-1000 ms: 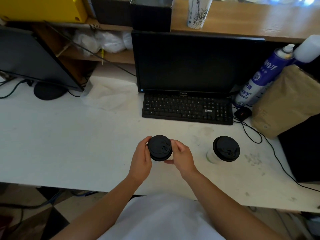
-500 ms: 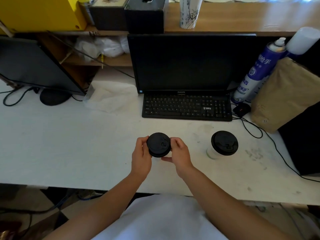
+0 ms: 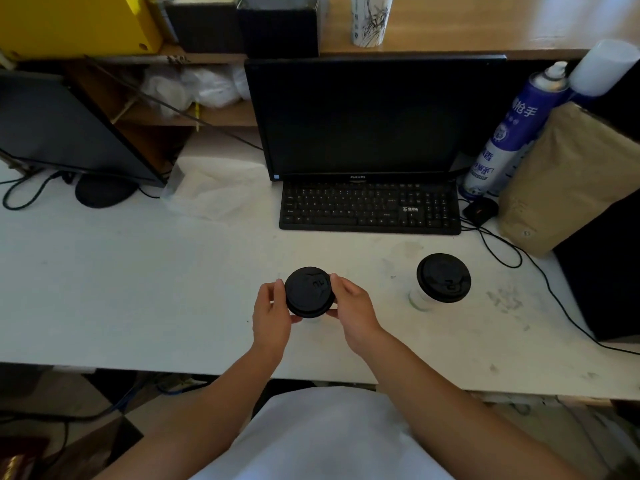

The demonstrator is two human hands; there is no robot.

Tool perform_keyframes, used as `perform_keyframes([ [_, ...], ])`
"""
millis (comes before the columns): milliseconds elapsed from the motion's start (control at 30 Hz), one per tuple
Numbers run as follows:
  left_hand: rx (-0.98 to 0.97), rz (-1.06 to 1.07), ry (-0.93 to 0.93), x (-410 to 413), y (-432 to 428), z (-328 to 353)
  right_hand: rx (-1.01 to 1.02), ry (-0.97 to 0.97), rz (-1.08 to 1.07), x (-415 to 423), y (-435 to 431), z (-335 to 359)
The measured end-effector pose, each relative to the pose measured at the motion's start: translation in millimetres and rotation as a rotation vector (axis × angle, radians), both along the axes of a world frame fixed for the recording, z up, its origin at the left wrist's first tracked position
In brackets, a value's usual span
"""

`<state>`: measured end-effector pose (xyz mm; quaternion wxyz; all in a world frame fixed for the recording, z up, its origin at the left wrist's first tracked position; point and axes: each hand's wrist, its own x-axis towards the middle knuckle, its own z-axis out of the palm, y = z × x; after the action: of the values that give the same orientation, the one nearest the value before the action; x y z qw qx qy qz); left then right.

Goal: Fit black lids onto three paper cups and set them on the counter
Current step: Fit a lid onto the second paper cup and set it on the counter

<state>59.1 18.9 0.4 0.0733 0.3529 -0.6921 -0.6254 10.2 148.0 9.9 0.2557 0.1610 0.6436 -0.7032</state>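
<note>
A round black lid (image 3: 309, 291) sits on a paper cup that is almost wholly hidden under it; only a sliver of white shows below. My left hand (image 3: 271, 315) grips the lid's left side and my right hand (image 3: 352, 308) grips its right side, both above the white counter (image 3: 138, 289). To the right stands a second paper cup (image 3: 418, 299) with a black lid (image 3: 443, 277) on it, apart from my hands.
A black keyboard (image 3: 370, 207) and monitor (image 3: 367, 116) stand behind the cups. A blue spray can (image 3: 509, 133), a brown paper bag (image 3: 568, 178), a mouse (image 3: 480, 210) and a black cable (image 3: 554, 299) crowd the right side. A second monitor (image 3: 65, 126) is at the left.
My hands stay around the lidded cup, with the fingers shifted slightly along the rim. The lidded cup on the right has not moved; only the camera has tilted.
</note>
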Motion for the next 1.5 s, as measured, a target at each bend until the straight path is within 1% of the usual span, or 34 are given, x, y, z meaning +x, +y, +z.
perform_keyframes([
  [167, 0.036, -0.01, 0.006, 4.5, 2.6, -4.6, 0.071, 0.016, 0.044, -3.0, -0.8, -1.1],
  [467, -0.081, -0.047, 0.039, 2.5, -3.7, -11.0, 0.25, 0.121, 0.138, -7.4, -1.5, -1.2],
  [567, -0.076, -0.057, 0.037, 3.2, -6.9, -13.0, 0.257, 0.16, 0.156, -8.1, 0.5, -2.3],
  [700, -0.187, -0.127, 0.049, 4.8, -13.7, -14.2, 0.274, 0.2, 0.177, -9.4, 1.8, -3.5],
  [867, -0.227, -0.182, 0.067, 3.8, -18.9, -14.1, 0.305, 0.245, 0.192, -10.6, 0.2, -0.9],
  [1067, -0.301, -0.252, 0.12, 3.3, -22.9, -11.4, 0.292, 0.297, 0.216, -13.3, -3.0, 2.4],
  [1200, -0.317, -0.271, 0.146, 2.8, -21.9, -10.7, 0.278, 0.322, 0.23, -10.6, -2.9, 1.8],
  [1267, -0.304, -0.267, 0.142, 3.1, -20.7, -9.6, 0.251, 0.326, 0.245, -10.3, -1.9, 3.1],
  [1333, -0.259, -0.255, 0.127, 2.5, -20.0, -9.2, 0.195, 0.29, 0.263, -11.8, 0.9, 5.7],
  [1400, -0.168, -0.212, 0.109, 2.3, -18.8, -9.4, 0.109, 0.197, 0.253, -13.7, 4.6, 7.7],
  [1500, 0.009, -0.065, 0.053, 2.1, -18.2, -9.6, -0.047, 0.006, 0.174, -10.6, 8.7, 5.5],
])
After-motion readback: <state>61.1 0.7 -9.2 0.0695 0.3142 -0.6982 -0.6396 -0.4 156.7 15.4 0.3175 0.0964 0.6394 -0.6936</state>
